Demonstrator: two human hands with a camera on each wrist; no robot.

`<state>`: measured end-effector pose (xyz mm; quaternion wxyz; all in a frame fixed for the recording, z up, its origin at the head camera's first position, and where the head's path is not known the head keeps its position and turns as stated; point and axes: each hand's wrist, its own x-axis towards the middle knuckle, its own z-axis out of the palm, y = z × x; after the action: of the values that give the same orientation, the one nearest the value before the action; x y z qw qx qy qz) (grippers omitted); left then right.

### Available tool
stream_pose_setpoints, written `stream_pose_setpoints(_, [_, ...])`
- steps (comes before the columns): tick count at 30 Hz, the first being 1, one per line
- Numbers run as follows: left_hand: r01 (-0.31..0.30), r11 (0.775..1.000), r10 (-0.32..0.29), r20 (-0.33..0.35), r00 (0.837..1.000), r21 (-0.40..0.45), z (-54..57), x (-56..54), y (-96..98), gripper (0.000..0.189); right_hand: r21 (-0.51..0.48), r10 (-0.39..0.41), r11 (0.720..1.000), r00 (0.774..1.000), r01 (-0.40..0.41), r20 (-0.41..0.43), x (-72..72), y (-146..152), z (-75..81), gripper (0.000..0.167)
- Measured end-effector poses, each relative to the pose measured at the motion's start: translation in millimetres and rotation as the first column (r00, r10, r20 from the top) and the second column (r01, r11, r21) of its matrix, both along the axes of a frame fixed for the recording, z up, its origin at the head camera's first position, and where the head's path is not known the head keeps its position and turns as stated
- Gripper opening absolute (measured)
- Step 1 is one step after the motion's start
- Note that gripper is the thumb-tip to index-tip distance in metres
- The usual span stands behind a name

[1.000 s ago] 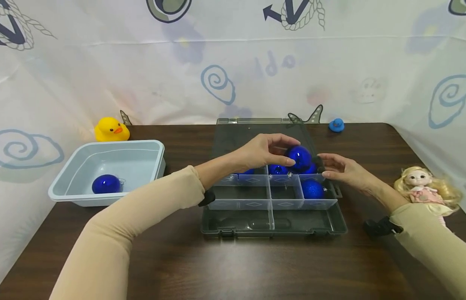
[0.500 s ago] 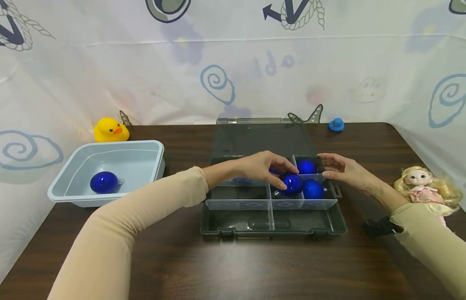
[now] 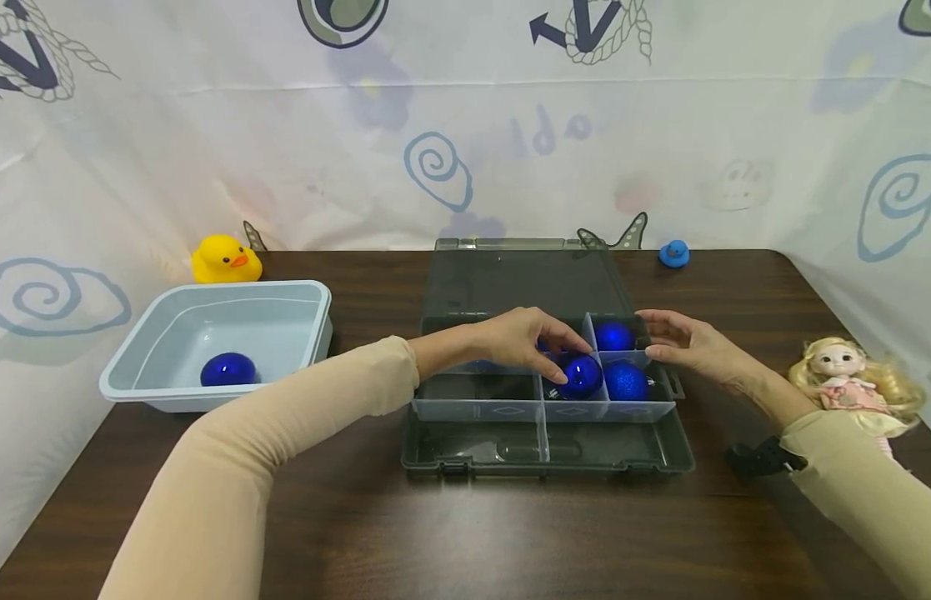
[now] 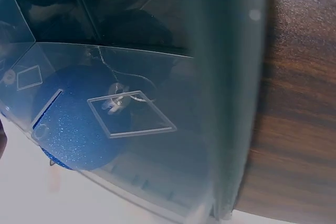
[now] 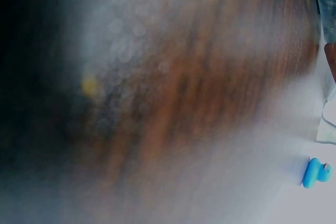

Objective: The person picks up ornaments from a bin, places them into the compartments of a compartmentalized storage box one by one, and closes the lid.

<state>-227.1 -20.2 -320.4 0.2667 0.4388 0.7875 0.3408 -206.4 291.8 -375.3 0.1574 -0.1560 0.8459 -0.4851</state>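
In the head view my left hand [image 3: 521, 337] pinches a shiny blue Christmas ball [image 3: 583, 376] between thumb and fingertips, low in a middle compartment of the dark see-through compartment box [image 3: 473, 442]. Glittery blue balls sit in the right-hand compartments, one glitter ball [image 3: 626, 381] beside the held one and a second blue ball [image 3: 613, 336] behind it. More blue shows partly hidden under my left hand. My right hand [image 3: 693, 350] holds the box's right edge. In the left wrist view a glitter ball [image 4: 79, 124] shows through a clear divider [image 4: 173, 156].
At the left stands a pale blue basin [image 3: 135, 375] with one shiny blue ball [image 3: 229, 369] in it. A yellow rubber duck [image 3: 227, 260] sits behind the basin, a small blue duck [image 3: 673, 253] at the back right. A doll [image 3: 848, 387] lies by my right forearm.
My left hand has brought the shiny ball forward and down from above the rear compartments into the middle one. The ball in the basin has rolled slightly. My right hand stays in place.
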Motion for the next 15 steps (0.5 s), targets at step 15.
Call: stream_pose_setpoints(15, [-0.034,0.999,0.031,0.091,0.995,0.028,9.4,4.7,-14.5,0.041,0.002,-0.005,1.000,1.000,0.005,-0.008,-0.1,0.9,-0.7,0.058])
